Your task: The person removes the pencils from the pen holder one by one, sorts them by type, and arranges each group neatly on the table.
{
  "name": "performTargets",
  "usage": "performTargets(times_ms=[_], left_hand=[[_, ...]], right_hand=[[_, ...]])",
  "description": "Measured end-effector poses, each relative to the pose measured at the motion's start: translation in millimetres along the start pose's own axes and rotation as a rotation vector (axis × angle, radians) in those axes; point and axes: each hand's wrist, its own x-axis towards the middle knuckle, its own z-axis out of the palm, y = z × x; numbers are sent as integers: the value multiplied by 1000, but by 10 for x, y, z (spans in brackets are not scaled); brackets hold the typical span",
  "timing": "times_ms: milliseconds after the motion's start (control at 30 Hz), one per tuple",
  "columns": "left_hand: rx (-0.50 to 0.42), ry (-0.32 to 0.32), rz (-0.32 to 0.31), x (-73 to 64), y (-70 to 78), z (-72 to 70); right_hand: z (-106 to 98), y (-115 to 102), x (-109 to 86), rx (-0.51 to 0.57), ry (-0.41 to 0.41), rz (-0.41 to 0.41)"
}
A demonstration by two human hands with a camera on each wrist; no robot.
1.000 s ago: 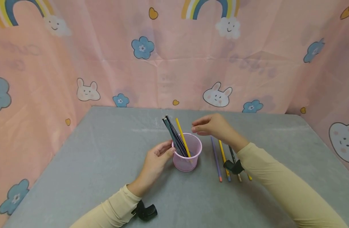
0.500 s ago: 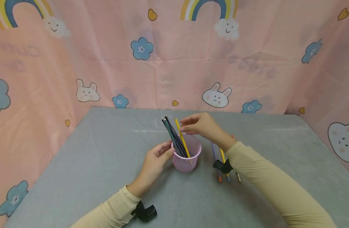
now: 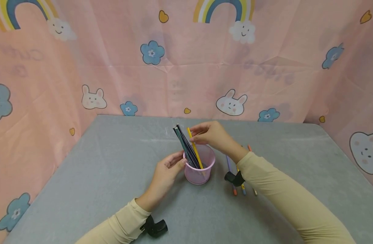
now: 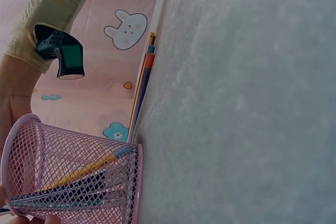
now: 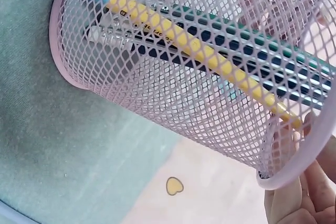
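Pink fabric [image 3: 119, 67] printed with rainbows, smiling clouds, rabbits, blue flowers and small yellow hearts hangs behind a grey tabletop [image 3: 98, 162] and down its sides. Midway between the tabletop's left and right edges, short of the far edge, a pink mesh pencil cup [image 3: 195, 177] stands upright. The left hand [image 3: 164, 174] holds the cup at its left side by the rim, thumb on the near side and fingers behind. Inside, a yellow pencil [image 3: 197, 154] with lettering on its barrel leans toward the left, its blue end down by the base. The right hand [image 3: 216, 137] pinches that pencil's upper end between thumb and fingers, above the rim. Dark pencils [image 3: 189, 150] and a greenish one [image 3: 181, 140] lean the same way, just beside it.

Toward the right edge, apart from the cup, a purple pencil [image 3: 229, 164] with a red end lies next to a second yellow pencil [image 3: 243, 191] and a pale-ended pencil [image 3: 255, 192]; an orange tip [image 3: 249, 148] shows beyond the arm, which partly hides this row. Both cream sleeves [image 3: 284, 189] carry black wrist mounts [image 3: 156, 227].
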Motion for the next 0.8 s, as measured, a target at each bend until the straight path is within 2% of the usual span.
performTargets(times_ms=[133,267,567,800], left_hand=[[4,1,-3,-5,2,1],[5,-1,1,-4,1,5],[8,-3,11,1,7,9],[5,-1,18,-5,0,8]], right_hand=[[13,4,3,10,10,1],[-15,-10,-16,64,21,-12],[-176,-152,-73,166,52,-19],[-322,-244,-124,242,102,-76]])
